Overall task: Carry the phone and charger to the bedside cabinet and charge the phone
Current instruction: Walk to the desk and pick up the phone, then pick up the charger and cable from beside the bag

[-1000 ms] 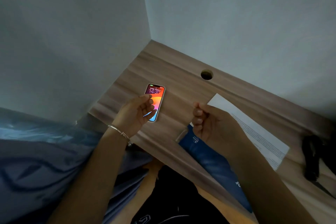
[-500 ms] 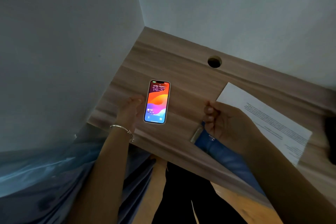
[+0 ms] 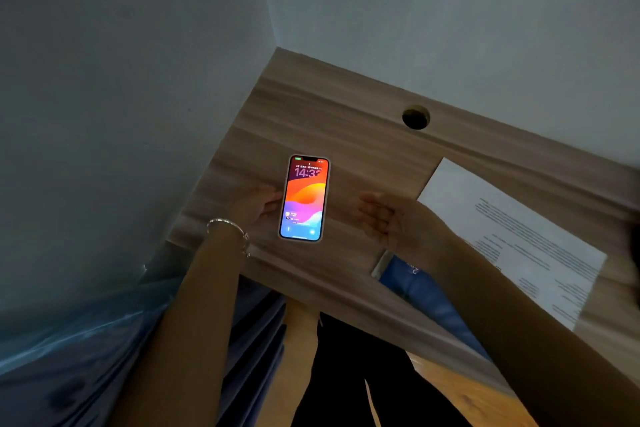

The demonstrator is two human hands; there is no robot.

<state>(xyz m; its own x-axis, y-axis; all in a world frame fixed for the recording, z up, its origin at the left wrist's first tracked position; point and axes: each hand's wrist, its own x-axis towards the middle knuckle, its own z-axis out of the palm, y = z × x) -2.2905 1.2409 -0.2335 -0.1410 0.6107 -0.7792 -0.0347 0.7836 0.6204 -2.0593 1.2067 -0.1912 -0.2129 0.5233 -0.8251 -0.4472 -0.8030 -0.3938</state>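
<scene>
The phone (image 3: 304,198) lies face up on the wooden desk (image 3: 346,107), its screen lit with an orange and blue wallpaper. My left hand (image 3: 258,206), a bracelet on its wrist, lies on the desk with its fingertips at the phone's left edge. My right hand (image 3: 391,222) hovers a little to the right of the phone, fingers straight and blurred, holding nothing. No charger or cable is in view.
A round cable hole (image 3: 415,117) sits near the back wall. A printed sheet of paper (image 3: 512,229) lies to the right, with a blue item (image 3: 426,291) under my right forearm. Walls close the desk's left and back. Blue bedding (image 3: 69,357) is lower left.
My left hand has come off the phone's screen and now lies beside it. My right hand has opened from a loose fist and moved nearer the phone. The view has drawn closer.
</scene>
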